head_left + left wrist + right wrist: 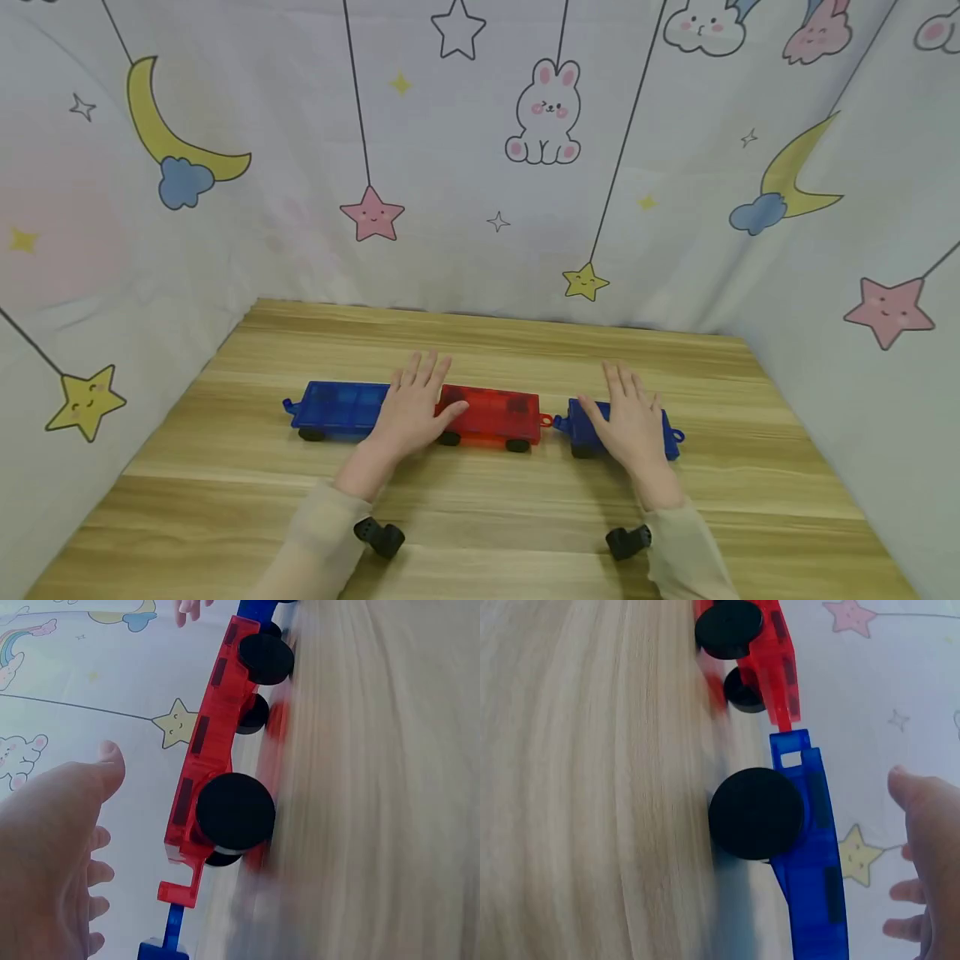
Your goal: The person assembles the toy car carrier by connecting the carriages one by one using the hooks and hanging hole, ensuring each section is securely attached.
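Three see-through toy train cars stand in a row: a blue car (337, 408) at left, a red car (491, 414) in the middle and a shorter blue car (581, 423) at right. My left hand (408, 412) is over the join between the left blue car and the red car, hiding it, fingers spread. Over the right blue car is my right hand (632, 425), its fingers also straight. Both wrist views show a gap between hand and car. A red loop meets the right blue car's hook; the right wrist view shows the red car (776, 660) joined to a blue car (817, 877).
The cars stand on a wood-grain table (487, 517). Behind it and along both sides hangs a pale cloth (465, 150) printed with stars, moons and rabbits. A small black device (380, 537) sits at the left wrist, and another black device (628, 542) at the right.
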{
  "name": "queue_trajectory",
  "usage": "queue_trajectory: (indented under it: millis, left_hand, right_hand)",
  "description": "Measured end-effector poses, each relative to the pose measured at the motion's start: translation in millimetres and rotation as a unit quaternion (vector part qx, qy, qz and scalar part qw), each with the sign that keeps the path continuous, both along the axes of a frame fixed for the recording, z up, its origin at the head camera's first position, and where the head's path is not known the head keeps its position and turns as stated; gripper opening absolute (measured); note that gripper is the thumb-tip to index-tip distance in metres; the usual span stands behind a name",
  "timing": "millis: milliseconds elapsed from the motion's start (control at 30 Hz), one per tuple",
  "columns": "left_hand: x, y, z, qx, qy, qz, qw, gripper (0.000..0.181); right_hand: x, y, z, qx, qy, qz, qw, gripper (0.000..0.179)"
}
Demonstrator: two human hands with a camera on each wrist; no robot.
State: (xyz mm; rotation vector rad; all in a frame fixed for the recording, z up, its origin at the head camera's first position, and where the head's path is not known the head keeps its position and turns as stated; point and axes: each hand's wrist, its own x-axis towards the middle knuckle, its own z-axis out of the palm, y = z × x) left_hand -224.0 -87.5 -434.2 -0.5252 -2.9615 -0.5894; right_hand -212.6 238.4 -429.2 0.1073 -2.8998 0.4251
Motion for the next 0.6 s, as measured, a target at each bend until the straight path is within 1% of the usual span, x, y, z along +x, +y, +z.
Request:
queue_trajectory:
  millis: [167,333,467,600]
  left_hand:
    - [-2.3,5.8,-1.9,0.021,0.002,-0.026,0.9994,0.081]
    - [-5.0,11.3,-5.7,0.03,0.009,-0.049,0.9983,0.08]
    - [-7.1,15.1,-9.0,0.042,0.01,-0.058,0.9974,0.082]
    - [-8.7,18.6,-9.9,0.056,-0.003,-0.063,0.9964,0.088]
  right_hand:
    - [1.3,8.2,-0.5,-0.007,0.009,0.002,0.9999,0.08]
    - [0.5,18.4,-4.7,-0.023,0.02,0.001,0.9995,0.082]
    - [0.3,27.4,-9.8,-0.034,0.039,0.007,0.9986,0.083]
    - [1.4,34.0,-11.6,-0.062,0.038,0.015,0.9972,0.085]
